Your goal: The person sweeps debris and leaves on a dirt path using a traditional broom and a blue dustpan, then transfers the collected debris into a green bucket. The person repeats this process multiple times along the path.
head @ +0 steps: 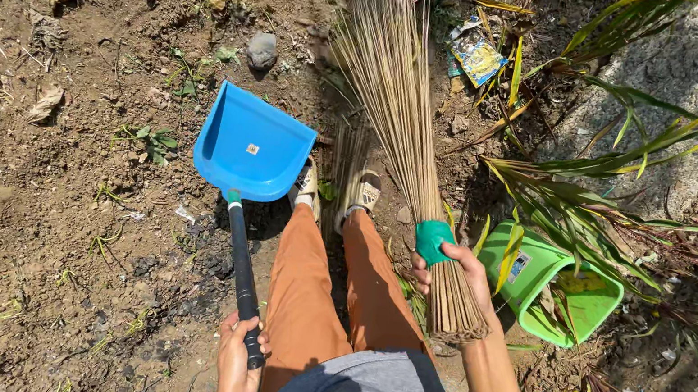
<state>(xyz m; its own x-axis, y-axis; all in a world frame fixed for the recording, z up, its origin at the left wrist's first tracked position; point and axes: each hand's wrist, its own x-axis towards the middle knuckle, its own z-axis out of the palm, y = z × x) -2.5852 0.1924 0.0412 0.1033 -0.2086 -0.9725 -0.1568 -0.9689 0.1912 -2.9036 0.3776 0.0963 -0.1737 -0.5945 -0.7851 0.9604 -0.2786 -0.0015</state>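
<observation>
My left hand (237, 362) grips the black handle of a blue plastic dustpan (252, 148), whose empty pan hangs just above the bare soil in front of my feet. My right hand (458, 275) holds a stick broom (397, 112) near its teal binding, with the bristles fanning forward and up over the dirt. My legs in orange trousers and light sandals (363, 191) stand between the two tools.
A green plastic bin (536, 286) lies on its side at the right among long yellow-green leaves (603, 204). A grey stone (262, 49) and a crumpled food wrapper (476, 55) rest on the soil ahead. Dry leaves and small weeds dot the ground at the left.
</observation>
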